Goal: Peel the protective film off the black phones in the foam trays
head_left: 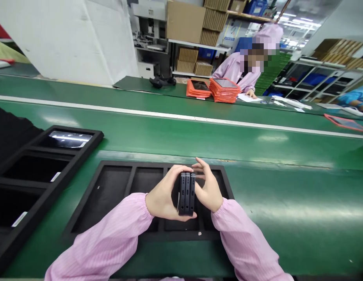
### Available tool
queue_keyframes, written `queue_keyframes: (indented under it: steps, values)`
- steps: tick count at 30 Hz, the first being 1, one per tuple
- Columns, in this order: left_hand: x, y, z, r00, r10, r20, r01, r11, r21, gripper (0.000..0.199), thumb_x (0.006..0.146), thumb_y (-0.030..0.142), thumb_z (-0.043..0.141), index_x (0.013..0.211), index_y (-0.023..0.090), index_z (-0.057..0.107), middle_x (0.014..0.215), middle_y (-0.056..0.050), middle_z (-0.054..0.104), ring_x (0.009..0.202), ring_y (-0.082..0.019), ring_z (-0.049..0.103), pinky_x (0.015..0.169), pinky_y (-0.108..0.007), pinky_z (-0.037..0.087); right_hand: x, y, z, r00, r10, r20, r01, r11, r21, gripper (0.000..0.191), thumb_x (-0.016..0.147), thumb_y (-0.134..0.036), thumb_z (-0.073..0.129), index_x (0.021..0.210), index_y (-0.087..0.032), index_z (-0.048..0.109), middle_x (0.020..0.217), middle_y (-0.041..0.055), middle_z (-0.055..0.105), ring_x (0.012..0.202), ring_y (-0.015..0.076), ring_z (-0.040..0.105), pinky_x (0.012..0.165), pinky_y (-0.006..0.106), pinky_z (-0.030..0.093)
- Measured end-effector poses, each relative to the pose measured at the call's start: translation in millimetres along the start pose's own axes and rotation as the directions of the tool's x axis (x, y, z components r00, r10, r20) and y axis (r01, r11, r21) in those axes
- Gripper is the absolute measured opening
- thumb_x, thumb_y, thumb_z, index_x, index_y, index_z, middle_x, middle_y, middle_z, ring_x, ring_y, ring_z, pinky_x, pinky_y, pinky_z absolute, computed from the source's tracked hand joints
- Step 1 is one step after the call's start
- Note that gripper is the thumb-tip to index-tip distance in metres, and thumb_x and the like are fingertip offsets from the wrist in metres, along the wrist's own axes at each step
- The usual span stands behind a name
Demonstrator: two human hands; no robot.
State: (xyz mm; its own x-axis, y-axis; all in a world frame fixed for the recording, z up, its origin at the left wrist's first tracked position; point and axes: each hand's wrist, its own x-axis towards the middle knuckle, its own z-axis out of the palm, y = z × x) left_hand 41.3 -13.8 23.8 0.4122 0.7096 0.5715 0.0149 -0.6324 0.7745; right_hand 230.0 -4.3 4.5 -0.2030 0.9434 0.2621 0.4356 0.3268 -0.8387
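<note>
The left hand (161, 198) holds three black smartphones (187, 195), pressed together in one stack standing on edge, above the black divided tray (114, 185) on the green tabletop (289, 199). The right hand (210, 189), its fingers loosely spread, is just beside them.

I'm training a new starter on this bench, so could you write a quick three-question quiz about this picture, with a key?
1. Count: how many dark devices does the left hand grip?

2. True or false: the dark devices are held over a black compartmented tray.

3. Multiple choice: what colour are the edges of the stacked flat items near the co-worker across the bench?
A) Blue
B) Orange
C) Yellow

Key:
1. Three, side by side.
2. True.
3. B, orange.
</note>
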Motion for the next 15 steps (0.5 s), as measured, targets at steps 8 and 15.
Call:
queue_keyframes:
  steps: [8,15]
  values:
    - [-1.1,-9.1,7.9,0.984,0.168,-0.054,-0.170,0.985,-0.032,0.090,0.055,0.043,0.086,0.130,0.025,0.040,0.117,-0.011,0.054,0.110,-0.030,0.057,0.101,-0.050,0.047,-3.1,3.4,-2.5,0.817,-0.388,0.426,0.387,0.917,0.092,0.099,0.070,-0.030,0.070,0.151,-0.014,0.016,0.157,0.0179,0.023,0.148,0.0338,0.022,0.123,0.052,0.021]
    - [-3.8,-4.5,14.1,0.988,0.140,-0.060,-0.148,0.978,-0.150,0.089,0.058,0.041,0.086,0.133,0.026,0.040,0.124,-0.012,0.054,0.116,-0.031,0.057,0.101,-0.048,0.049,-3.1,-7.3,8.3,0.901,-0.304,0.310,0.278,0.952,0.125,0.082,0.063,-0.044,0.081,0.131,-0.022,0.041,0.134,0.0146,0.051,0.127,0.0326,0.051,0.110,0.052,0.043]
